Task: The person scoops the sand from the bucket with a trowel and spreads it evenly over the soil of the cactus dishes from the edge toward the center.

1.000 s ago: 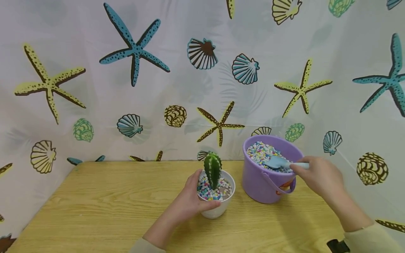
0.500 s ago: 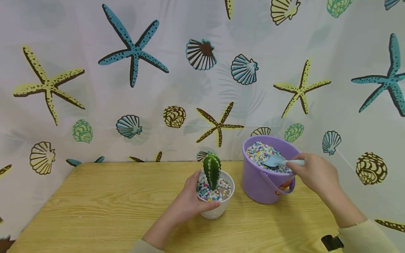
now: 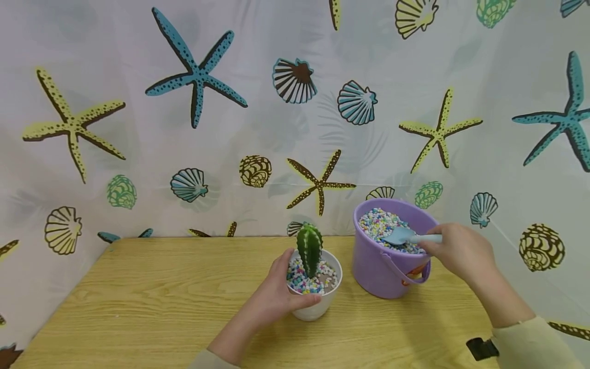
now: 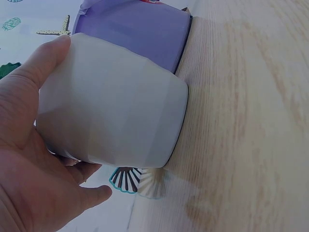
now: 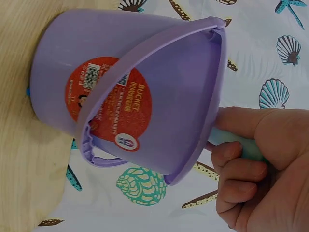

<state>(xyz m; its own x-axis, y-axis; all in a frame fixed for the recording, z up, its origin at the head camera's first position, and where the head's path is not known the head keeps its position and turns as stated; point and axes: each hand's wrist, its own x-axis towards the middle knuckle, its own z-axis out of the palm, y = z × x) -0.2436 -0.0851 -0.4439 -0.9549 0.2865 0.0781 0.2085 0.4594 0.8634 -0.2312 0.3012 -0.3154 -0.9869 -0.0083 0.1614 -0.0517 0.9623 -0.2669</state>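
Observation:
A white pot stands on the table with a green cactus upright in it. Small multicoloured pebbles cover most of its top, with a brownish patch at the right. My left hand grips the pot from its left side, thumb across the near rim; the left wrist view shows the pot wall in that grip. My right hand holds a light blue scoop by its handle. The scoop's blade lies on the pebbles inside the purple bucket, and the right fingers are at the bucket's rim.
The bucket stands right of the pot, its handle hanging down over a red label. Wooden table extends to the left. A white curtain printed with starfish and shells hangs behind and at the right.
The right hand and scoop have shifted slightly left over the bucket since a second ago. The left hand, pot and bucket stay where they were.

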